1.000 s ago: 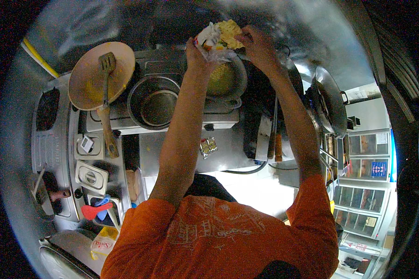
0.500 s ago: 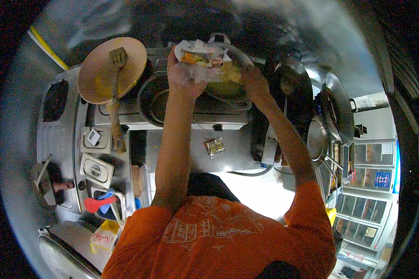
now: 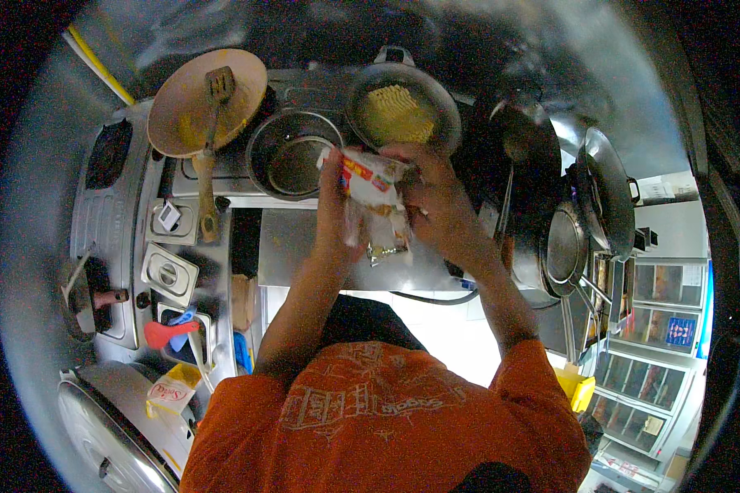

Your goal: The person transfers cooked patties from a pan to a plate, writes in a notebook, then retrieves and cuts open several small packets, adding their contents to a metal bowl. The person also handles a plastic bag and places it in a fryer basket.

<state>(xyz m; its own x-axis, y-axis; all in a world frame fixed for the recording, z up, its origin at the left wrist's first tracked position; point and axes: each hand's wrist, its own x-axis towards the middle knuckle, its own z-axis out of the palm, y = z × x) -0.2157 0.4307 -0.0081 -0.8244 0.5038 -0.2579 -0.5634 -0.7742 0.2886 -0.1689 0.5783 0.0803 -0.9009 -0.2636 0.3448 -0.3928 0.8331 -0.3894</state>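
A torn, mostly white instant noodle packet (image 3: 376,182) with red and orange print is held above the counter's front edge. My left hand (image 3: 334,215) grips its left side with closed fingers. My right hand (image 3: 437,195) has its fingers bent around the packet's upper right side. Just beyond my hands, a yellow block of dry noodles (image 3: 400,113) lies in a round metal pan (image 3: 453,115). To its left stands a dark, deep pot (image 3: 253,160). A shiny gold foil sachet (image 3: 386,251) shows below the packet, on the steel surface nearest me.
At the far left a wide pale bowl (image 3: 161,123) holds a slotted turner (image 3: 208,168). Dark woks (image 3: 604,193) and a small frying pan (image 3: 564,246) crowd the right. Lidded steel containers (image 3: 170,274) and a red-headed utensil (image 3: 171,334) sit on the left.
Both hands have drawn back toward me from over the pan, bringing the packet along. The right hand has come from the pan's side onto the packet. The noodle block now shows fully.
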